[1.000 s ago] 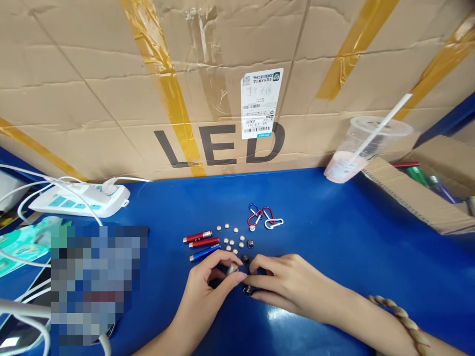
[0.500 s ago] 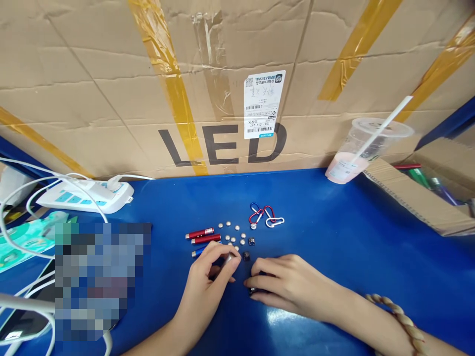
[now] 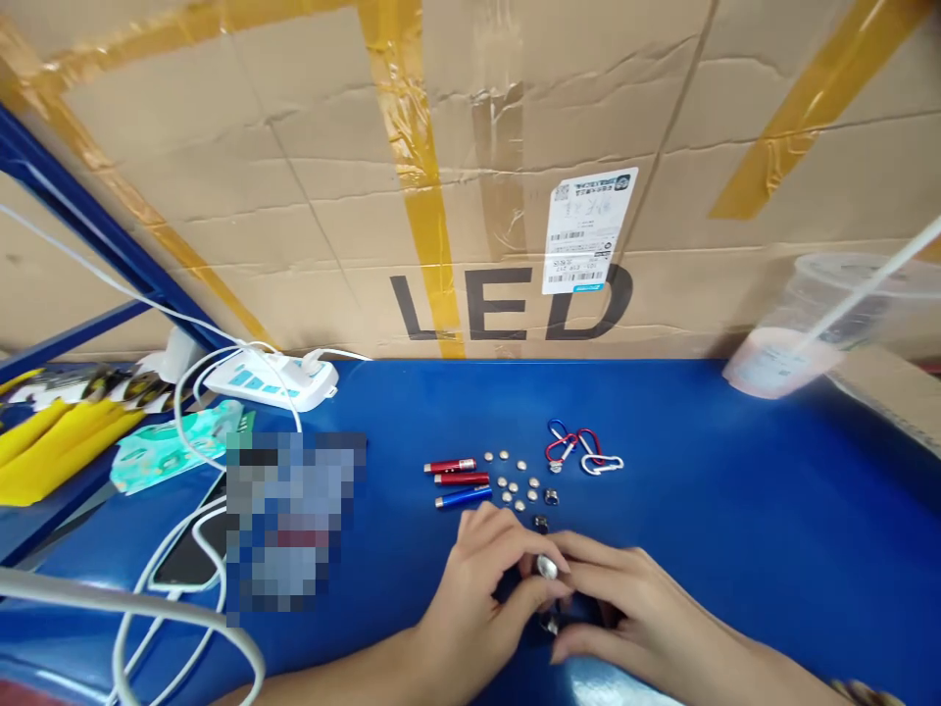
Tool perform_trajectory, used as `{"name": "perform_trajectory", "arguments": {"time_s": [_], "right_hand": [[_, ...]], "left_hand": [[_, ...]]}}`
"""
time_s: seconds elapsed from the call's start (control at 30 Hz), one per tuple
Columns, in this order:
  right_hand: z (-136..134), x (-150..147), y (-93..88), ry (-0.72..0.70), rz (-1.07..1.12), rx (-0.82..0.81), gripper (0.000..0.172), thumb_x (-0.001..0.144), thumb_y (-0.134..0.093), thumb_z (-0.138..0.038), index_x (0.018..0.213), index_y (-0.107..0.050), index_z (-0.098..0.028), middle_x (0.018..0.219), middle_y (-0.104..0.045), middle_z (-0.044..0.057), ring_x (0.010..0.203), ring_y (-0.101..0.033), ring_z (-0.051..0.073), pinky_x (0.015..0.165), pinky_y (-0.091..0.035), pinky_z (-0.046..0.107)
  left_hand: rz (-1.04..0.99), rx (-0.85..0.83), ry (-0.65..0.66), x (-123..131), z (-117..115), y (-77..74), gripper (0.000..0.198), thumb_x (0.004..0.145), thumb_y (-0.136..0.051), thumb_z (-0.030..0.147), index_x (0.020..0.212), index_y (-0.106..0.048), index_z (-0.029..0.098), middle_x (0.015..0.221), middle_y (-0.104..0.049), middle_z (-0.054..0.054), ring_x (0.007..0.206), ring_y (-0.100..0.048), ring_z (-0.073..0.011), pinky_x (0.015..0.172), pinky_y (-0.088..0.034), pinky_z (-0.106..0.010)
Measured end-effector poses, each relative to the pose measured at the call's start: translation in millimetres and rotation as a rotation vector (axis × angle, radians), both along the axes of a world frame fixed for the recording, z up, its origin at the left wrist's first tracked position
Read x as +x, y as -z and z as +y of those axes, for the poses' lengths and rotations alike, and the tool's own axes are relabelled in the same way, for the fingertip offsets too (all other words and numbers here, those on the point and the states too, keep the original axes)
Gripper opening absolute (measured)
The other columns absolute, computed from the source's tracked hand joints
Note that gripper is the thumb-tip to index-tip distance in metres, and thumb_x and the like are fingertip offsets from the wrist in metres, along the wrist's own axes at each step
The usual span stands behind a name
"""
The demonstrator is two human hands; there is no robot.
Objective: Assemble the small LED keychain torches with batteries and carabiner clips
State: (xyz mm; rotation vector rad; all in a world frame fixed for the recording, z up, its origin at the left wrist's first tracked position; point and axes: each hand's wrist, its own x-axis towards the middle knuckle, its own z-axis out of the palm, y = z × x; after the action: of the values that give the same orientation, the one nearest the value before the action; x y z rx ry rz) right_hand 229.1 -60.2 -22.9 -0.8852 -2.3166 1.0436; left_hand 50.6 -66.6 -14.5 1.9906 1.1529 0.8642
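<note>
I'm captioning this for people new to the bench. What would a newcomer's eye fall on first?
Probably the big cardboard box across the back, marked LED in large black letters. In front of it, low in the middle of the view, the left hand pinches a silvery piece close to the right hand. Just beyond, silvery discs dot the blue table.

Black letters (image 3: 476, 306) on the cardboard box (image 3: 309, 127) read "LED", its white label (image 3: 588, 232) seemingly too blurred.

Silvery piece (image 3: 547, 567), blue tabletop (image 3: 691, 500)
</note>
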Motion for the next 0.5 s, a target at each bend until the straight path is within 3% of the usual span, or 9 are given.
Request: {"name": "perform_trajectory", "arguments": {"time_s": [0.1, 0.27, 0.4, 0.47, 0.5], "right_hand": [[-3, -4, 4.2, -0.035, 0.064, -0.037, 0.014, 0.078, -0.066, -0.034, 0.083, -0.067, -0.021, 0.084, -0.06, 0.0, 0.073, -0.061, 0.01, 0.066, -0.051, 0.018], [-2, -6, 6.2, -0.066, 0.024, 0.029, 0.013, 0.078, -0.065, -0.032, 0.086, -0.067, -0.021, 0.094, -0.064, 0.002, 0.083, -0.064, 0.015, 0.074, -0.053, 0.02], [1, -1, 7.0, 0.035, -0.001, 0.104, 0.018, 0.081, -0.061, -0.037, 0.079, -0.066, -0.02, 0.093, -0.065, 0.005, 0.084, -0.065, 0.017, 0.072, -0.054, 0.022], [2, 1, 8.2, 0.066, -0.01, 0.096, 0.017, 0.083, -0.059, -0.036, 0.08, -0.065, -0.021, 0.094, -0.064, 0.005, 0.081, -0.065, 0.016, 0.069, -0.054, 0.021], [2, 3, 9.0, 0.076, -0.011, 0.087, 0.016, 0.083, -0.058, -0.036, 0.082, -0.065, -0.021, 0.097, -0.064, 0.006, 0.077, -0.064, 0.015, 0.065, -0.054, 0.021]], "left_hand": [[-0.001, -0.007, 0.026, 0, -3, -1.1, 0.007, 0.083, -0.059, 0.02, 0.082, -0.066, 0.019, 0.066, -0.057, 0.0, 0.069, -0.05, -0.0159, 0.072, -0.038, -0.028], [0.055, -0.03, 0.07, -2, 0, -8.0, 0.006, 0.083, -0.06, 0.021, 0.086, -0.066, 0.019, 0.069, -0.058, 0.0, 0.071, -0.051, -0.0153, 0.077, -0.04, -0.028], [0.142, -0.039, 0.074, -3, -5, -22.1, 0.033, 0.08, -0.065, 0.025, 0.111, -0.057, 0.018, 0.095, -0.061, -0.006, 0.09, -0.052, -0.0205, 0.084, -0.041, -0.032], [0.19, -0.004, 0.152, -10, -20, -24.0, 0.046, 0.078, -0.066, 0.029, 0.121, -0.053, 0.019, 0.107, -0.06, -0.009, 0.098, -0.052, -0.0239, 0.088, -0.042, -0.036], [0.224, 0.013, 0.187, -18, -31, -22.9, 0.04, 0.082, -0.061, 0.028, 0.121, -0.053, 0.025, 0.107, -0.061, -0.008, 0.097, -0.054, -0.0232, 0.087, -0.043, -0.036]]}}
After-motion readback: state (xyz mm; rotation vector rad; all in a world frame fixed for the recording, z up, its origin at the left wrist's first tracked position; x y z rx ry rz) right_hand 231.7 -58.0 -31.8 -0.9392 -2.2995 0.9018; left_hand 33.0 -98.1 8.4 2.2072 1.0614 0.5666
